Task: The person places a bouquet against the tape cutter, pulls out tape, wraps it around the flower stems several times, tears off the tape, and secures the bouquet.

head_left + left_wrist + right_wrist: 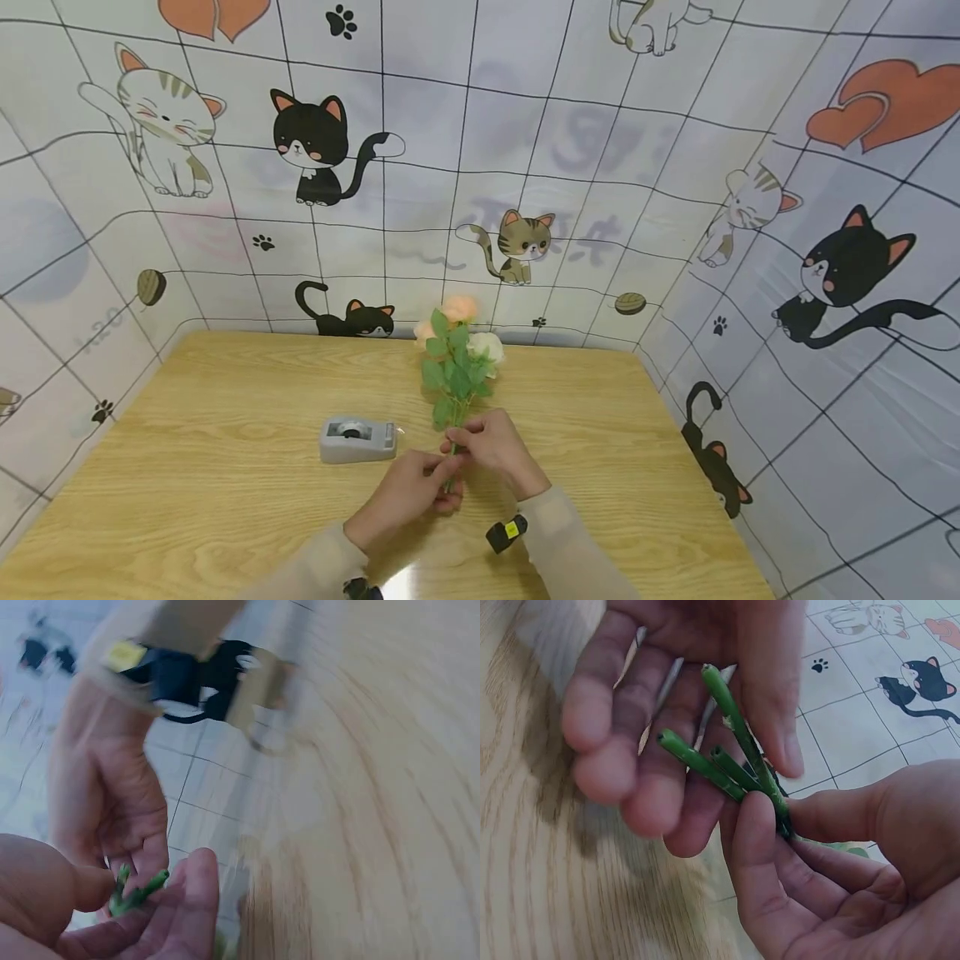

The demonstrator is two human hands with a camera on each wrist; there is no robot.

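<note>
The flowers [456,367] are right of the tape holder [356,448]. The right hand [497,446] pinches the stems [733,712]; the left hand [408,485] has loose fingers near their ends. Maybe it's stem-tidying; next needs steady pinching.

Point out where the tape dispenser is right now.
In the head view, the grey tape dispenser sits on the wooden table, left of the bunch of flowers and just beyond the left hand.

Gridded, cat-printed walls [427,183] rise behind a wood-grain table [240,508].
</note>
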